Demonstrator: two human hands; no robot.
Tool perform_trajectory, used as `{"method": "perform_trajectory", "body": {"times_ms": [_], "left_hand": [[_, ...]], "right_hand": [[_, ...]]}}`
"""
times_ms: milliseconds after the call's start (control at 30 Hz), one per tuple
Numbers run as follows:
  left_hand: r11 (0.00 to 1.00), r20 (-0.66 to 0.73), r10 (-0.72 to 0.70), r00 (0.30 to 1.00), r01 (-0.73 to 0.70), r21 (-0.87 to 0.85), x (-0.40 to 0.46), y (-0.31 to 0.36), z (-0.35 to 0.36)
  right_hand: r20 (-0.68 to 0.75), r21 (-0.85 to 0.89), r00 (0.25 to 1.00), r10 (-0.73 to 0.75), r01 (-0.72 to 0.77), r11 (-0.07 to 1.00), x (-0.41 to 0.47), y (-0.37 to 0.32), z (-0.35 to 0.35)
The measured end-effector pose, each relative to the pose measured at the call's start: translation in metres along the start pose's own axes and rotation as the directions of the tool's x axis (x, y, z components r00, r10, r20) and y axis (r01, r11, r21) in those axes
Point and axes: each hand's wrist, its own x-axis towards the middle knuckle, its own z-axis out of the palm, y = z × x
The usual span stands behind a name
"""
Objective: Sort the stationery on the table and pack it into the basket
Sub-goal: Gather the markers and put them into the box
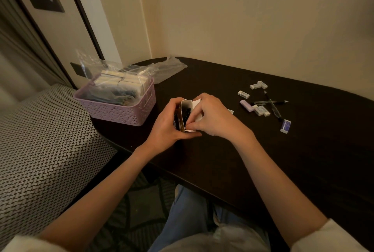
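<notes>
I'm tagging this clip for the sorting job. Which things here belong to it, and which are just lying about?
Belongs to the job:
small open box, held by left hand and right hand
lilac basket
erasers
pens

Just lying about:
clear plastic bag
patterned seat

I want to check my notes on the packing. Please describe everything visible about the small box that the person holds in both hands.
The small box looks like thin cardboard, white inside with a brownish-gold outer side. Its top is open, flaps raised, and small dark items show inside; what they are I cannot tell. It stands roughly upright over the dark table, right of the purple basket. The left hand grips its side; the right hand pinches a flap.
</notes>
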Motion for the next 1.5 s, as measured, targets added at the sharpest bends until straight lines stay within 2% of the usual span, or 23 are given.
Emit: {"method": "perform_trajectory", "body": {"times_ms": [200,300,400,533,600,667,733,800,867,967,1033,1133,1233,1333,1433,1500], "left_hand": [[0.997,0.028,0.040,0.999,-0.041,0.070,-0.002,0.000,0.002],[0.997,0.010,0.028,1.000,-0.029,0.068,-0.004,-0.003,0.004],[0.998,-0.024,0.029,0.999,-0.028,0.053,-0.004,-0.004,0.005],[0.999,-0.072,0.039,0.997,-0.037,0.036,0.002,0.000,0.007],[0.999,-0.076,0.047,0.996,-0.045,0.021,0.005,0.003,0.010],[0.999,-0.078,0.049,0.996,-0.049,0.004,0.010,0.008,0.016],[0.999,-0.079,0.048,0.996,-0.049,-0.010,0.017,0.014,0.023],[0.998,-0.057,0.057,0.997,-0.058,-0.011,0.025,0.018,0.031],[0.997,-0.025,0.077,0.997,-0.077,-0.004,0.033,0.022,0.039],[0.996,0.007,0.087,0.996,-0.087,-0.001,0.044,0.026,0.051],[0.996,0.023,0.088,0.996,-0.088,-0.004,0.049,0.027,0.057],[0.996,0.051,0.088,0.995,-0.089,0.016,0.054,0.029,0.065],[0.996,0.066,0.078,0.995,-0.080,0.034,0.057,0.029,0.069],[0.996,0.070,0.078,0.994,-0.082,0.046,0.058,0.027,0.069],[0.996,0.068,0.063,0.996,-0.066,0.054,0.059,0.024,0.068],[0.996,0.066,0.055,0.996,-0.059,0.060,0.058,0.023,0.068]], "right_hand": [[-0.013,-0.184,1.000,0.015,-0.017,0.983,0.002,-0.002,0.007],[0.009,-0.075,0.998,-0.054,0.055,0.996,-0.004,0.002,0.001],[-0.156,0.082,0.986,-0.061,0.074,0.994,-0.007,0.008,-0.019],[-0.448,0.131,0.893,0.033,0.029,0.991,-0.004,0.038,-0.043],[-0.502,0.131,0.857,0.118,-0.059,0.990,-0.003,0.063,-0.048],[-0.469,0.078,0.854,0.225,-0.213,0.974,0.000,0.095,-0.046],[-0.373,0.026,0.838,0.397,-0.419,0.908,0.002,0.134,-0.040],[-0.316,-0.007,0.759,0.570,-0.602,0.798,0.002,0.172,-0.038],[-0.328,-0.006,0.683,0.652,-0.692,0.722,0.000,0.201,-0.042],[-0.373,0.005,0.640,0.672,-0.723,0.691,-0.001,0.232,-0.053],[-0.378,-0.014,0.663,0.646,-0.702,0.712,0.003,0.249,-0.059],[-0.264,-0.096,0.743,0.615,-0.655,0.750,0.014,0.271,-0.062],[-0.192,-0.201,0.779,0.596,-0.626,0.753,0.025,0.284,-0.060],[-0.289,-0.263,0.795,0.532,-0.601,0.755,0.034,0.286,-0.055],[-0.418,-0.277,0.768,0.484,-0.616,0.738,0.039,0.285,-0.053],[-0.383,-0.303,0.758,0.528,-0.643,0.704,0.041,0.284,-0.054]]}}
